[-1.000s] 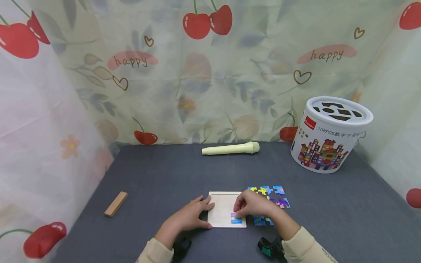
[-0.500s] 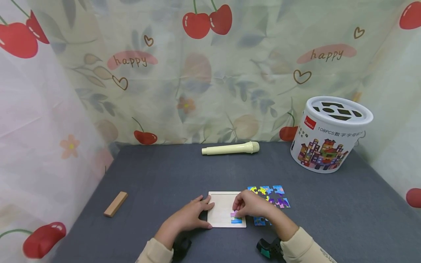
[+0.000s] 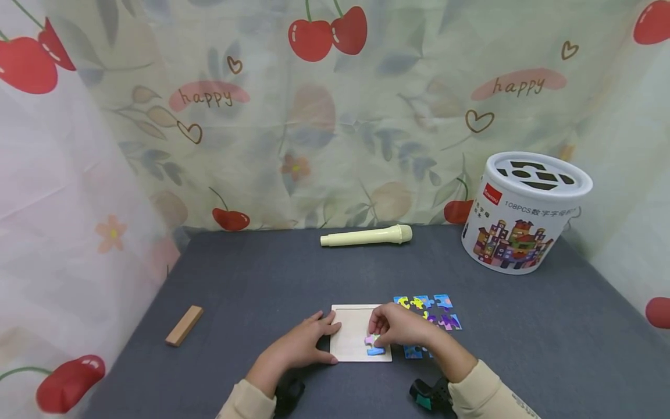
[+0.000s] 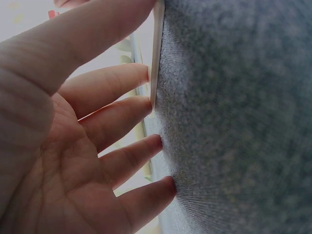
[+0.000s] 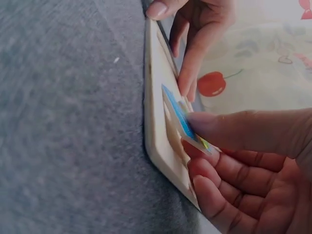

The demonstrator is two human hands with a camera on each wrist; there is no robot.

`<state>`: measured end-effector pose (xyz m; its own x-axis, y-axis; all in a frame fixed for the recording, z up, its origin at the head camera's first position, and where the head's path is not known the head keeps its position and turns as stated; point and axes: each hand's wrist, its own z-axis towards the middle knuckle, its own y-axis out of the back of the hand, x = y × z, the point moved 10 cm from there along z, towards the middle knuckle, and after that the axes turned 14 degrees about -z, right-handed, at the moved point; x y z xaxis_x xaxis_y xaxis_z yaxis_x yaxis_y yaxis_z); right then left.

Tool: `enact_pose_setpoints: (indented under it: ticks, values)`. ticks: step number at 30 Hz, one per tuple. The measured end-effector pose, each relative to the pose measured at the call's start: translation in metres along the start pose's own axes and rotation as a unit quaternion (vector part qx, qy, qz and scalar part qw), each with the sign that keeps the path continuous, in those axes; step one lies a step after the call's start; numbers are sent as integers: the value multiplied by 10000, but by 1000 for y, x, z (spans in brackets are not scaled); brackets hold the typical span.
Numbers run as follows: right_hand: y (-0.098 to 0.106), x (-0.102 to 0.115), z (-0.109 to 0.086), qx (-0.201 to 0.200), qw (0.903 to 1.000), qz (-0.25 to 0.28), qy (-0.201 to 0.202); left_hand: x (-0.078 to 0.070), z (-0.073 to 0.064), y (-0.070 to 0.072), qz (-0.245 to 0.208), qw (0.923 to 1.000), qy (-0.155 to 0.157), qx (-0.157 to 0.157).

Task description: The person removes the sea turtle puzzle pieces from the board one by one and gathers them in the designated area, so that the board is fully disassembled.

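A pale wooden puzzle board [image 3: 346, 337] with a raised rim lies flat on the dark table. Over its lower right part, my right hand [image 3: 402, 326] pinches a blue, pink and green puzzle piece [image 5: 176, 114] between thumb and index finger. In the right wrist view the piece is tilted, and whether its low edge touches the board I cannot tell. My left hand [image 3: 305, 343] rests at the board's left edge with fingers spread, thumb at the near corner. To the right of the board lie several loose puzzle pieces [image 3: 443, 301], partly hidden by my right hand and forearm.
A small wooden block [image 3: 184, 326] lies on the left of the dark table [image 3: 262, 279]. Toward the back is a cream toy microphone [image 3: 366, 236]. A white lidded bucket [image 3: 523, 215] stands at the back right, before a patterned curtain [image 3: 335, 145].
My right hand has shifted slightly left, and the pinched puzzle piece has moved a little left with it and now looks more tilted. The left hand and board stay in place.
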<state>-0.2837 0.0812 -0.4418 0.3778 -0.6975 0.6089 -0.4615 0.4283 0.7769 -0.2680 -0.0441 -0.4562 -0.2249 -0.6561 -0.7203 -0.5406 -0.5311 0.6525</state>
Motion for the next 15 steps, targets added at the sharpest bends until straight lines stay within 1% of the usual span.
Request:
enact_pose_setpoints:
  ticks: [3,9,15]
  values:
    - [0,1,-1,2,9999,127,54,-1,0,0,-5,10000,-39,-11]
    - [1,-7,-2,-28,9994,357,11,-2,-1,1,23,9999,-101,-30]
    - [7,-18,-11,-89,9974,712,22,-3,-1,2,50,9999,-132,-23]
